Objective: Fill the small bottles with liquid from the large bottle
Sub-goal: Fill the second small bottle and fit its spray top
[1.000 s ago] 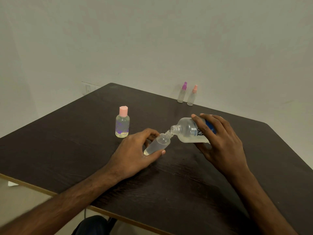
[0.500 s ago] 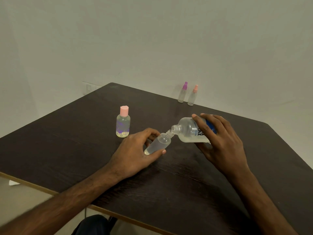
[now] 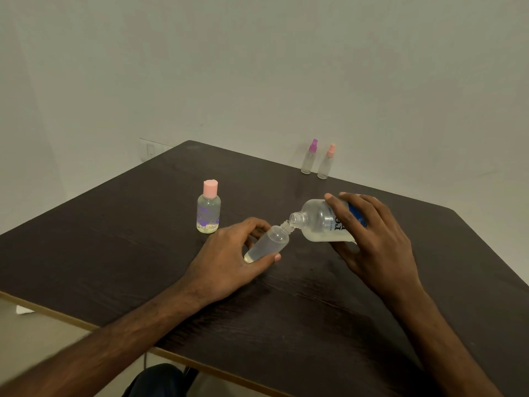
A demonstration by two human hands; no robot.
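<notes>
My right hand (image 3: pixel 372 242) grips the large clear bottle (image 3: pixel 320 222), which has a blue label and lies tipped on its side with its open mouth pointing left. My left hand (image 3: pixel 226 259) holds a small uncapped clear bottle (image 3: pixel 269 243), tilted so its neck meets the large bottle's mouth. A little clear liquid sits at the small bottle's lower end. A small bottle with a pink cap (image 3: pixel 209 207) stands upright to the left. Two small spray bottles, one with a purple top (image 3: pixel 309 157) and one with a pink top (image 3: pixel 326 162), stand at the table's far edge.
Everything rests on a dark wooden table (image 3: pixel 286 310) set into a white-walled corner. A wall socket (image 3: pixel 150 150) shows behind the far left corner. A dark-clothed knee (image 3: pixel 160 379) shows below the near edge.
Both hands and both bottles hold almost the same pose. The view has shifted very slightly.
</notes>
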